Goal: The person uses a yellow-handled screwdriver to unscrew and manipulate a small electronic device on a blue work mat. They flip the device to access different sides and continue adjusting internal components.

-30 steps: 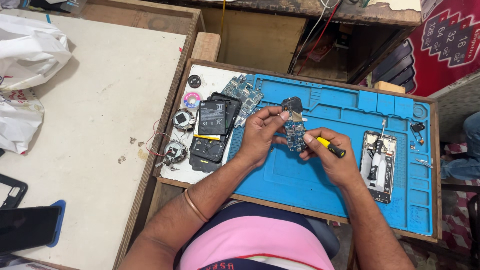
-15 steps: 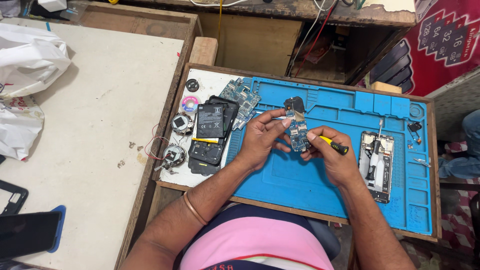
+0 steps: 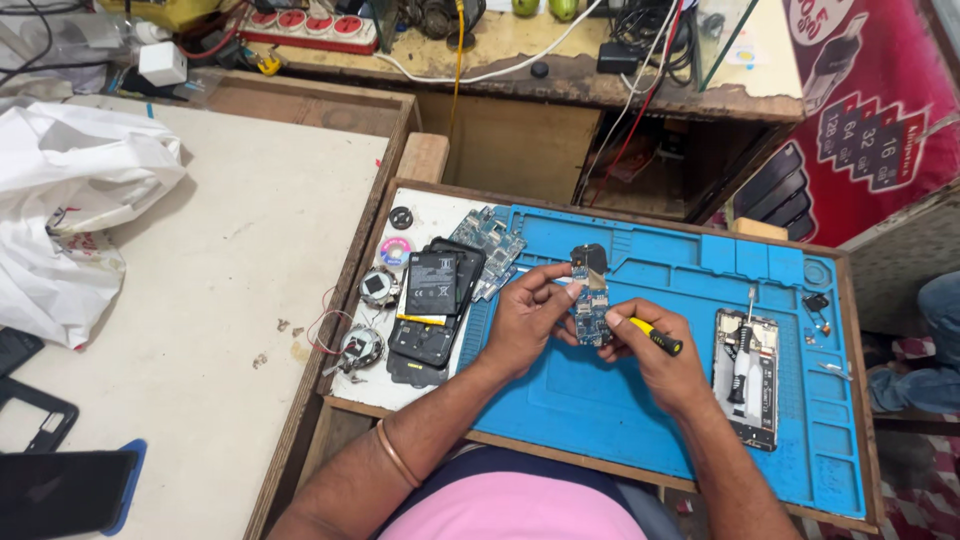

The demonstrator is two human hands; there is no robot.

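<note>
Now circuit board (image 3: 591, 312) lower than before

A white plastic bag (image 3: 70, 210) lies at the left edge of the frame. A red power strip (image 3: 318, 32) sits at the upper left. A dark phone (image 3: 60, 492) rests at the lower left, and a red poster (image 3: 872, 100) fills the upper right.

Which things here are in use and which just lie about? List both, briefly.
In use: left hand holding circuit board; right hand holding yellow-handled screwdriver; blue work mat.
Lying about: phone battery, opened phone frame, white plastic bag, spare boards.
</note>
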